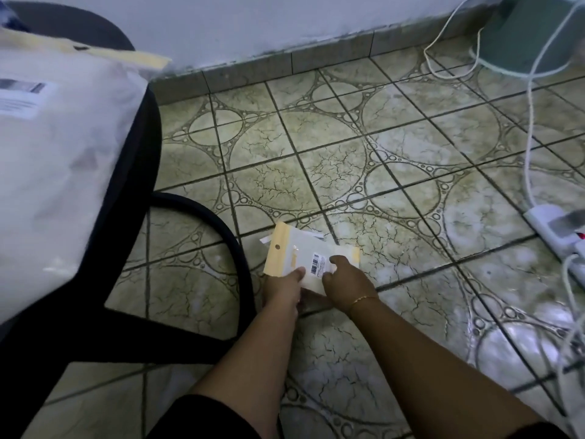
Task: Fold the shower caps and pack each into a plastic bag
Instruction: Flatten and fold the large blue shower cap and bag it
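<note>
You have a small plastic bag (304, 258) low over the tiled floor (364, 160), pinched along its near edge by both hands. Your left hand (285, 288) grips the corner just below the yellow header strip (278, 248); your right hand (343, 282) curls over the side beside the barcode label (316, 267). The bag looks light, thin and slick, likely to flop and slide, so hold it by the stiffer header. Whether a cap is inside, I cannot tell.
</note>
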`<action>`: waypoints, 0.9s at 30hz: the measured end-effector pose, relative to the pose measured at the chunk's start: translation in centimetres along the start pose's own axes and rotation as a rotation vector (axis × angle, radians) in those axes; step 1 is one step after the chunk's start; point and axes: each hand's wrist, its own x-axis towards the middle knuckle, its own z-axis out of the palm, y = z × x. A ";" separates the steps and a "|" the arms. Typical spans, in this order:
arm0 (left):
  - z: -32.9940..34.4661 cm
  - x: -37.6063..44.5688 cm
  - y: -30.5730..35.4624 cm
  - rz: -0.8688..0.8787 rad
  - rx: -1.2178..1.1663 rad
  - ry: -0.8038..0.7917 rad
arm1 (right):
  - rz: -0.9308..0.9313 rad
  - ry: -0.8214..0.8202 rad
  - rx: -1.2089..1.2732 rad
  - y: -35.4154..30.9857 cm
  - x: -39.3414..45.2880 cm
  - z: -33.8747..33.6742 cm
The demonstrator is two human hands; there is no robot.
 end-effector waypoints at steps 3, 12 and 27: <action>-0.2 -1.6 0.3 0.065 0.116 -0.026 | -0.008 0.060 0.040 0.6 -0.6 -1.0; -3.6 -10.2 2.9 0.399 0.567 -0.282 | 0.074 0.059 0.483 3.0 -4.1 -3.1; -12.2 -27.8 11.4 0.789 0.393 -0.583 | -0.095 0.237 0.864 -5.1 -26.7 -17.1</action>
